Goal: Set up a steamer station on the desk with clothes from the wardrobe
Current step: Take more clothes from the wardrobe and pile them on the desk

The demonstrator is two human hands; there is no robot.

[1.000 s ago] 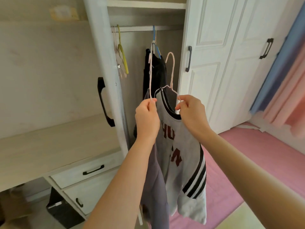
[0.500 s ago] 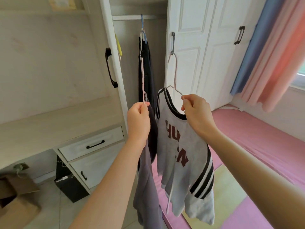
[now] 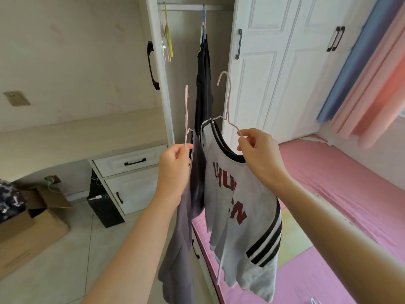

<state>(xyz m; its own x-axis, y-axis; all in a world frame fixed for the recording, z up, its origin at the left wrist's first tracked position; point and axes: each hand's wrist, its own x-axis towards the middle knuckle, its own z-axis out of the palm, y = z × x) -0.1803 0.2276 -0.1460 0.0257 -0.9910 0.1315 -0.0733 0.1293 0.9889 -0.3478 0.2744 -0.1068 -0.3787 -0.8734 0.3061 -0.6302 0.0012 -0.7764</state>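
L hand (image 3: 175, 165) is pinching the low end of a pink hanger (image 3: 186, 110), thumb and fingers curled tight on the wire. A purple-grey top (image 3: 182, 238) is hanging off it, draping down past my forearm. R hand (image 3: 258, 154) is pinching the shoulder wire of a 2nd hanger (image 3: 228, 102), thumb and forefinger pressed together on it. A grey sweatshirt (image 3: 236, 205) w/ maroon letters and black sleeve stripes is hanging from that one.

I'm holding both up side by side in front of the open wardrobe (image 3: 188, 62). Both hooks are pointing up in the air, not on the rail (image 3: 188, 7). On the rail, a dark garment (image 3: 203, 84) is hanging from a blue hanger (image 3: 204, 25), and a yellow hanger (image 3: 168, 38) is at the left end.

The bench (image 3: 76, 137) is off to my left, well apart from the clothes, w/ drawers (image 3: 131, 161) under its near end. A black tower (image 3: 105, 207) is standing just beside the drawers, and a cardboard box (image 3: 32, 227) is on the floor further left. The pink bed (image 3: 339, 183) is lying below and to the right of the sweatshirt. Curtains (image 3: 372, 73) are hanging far right.
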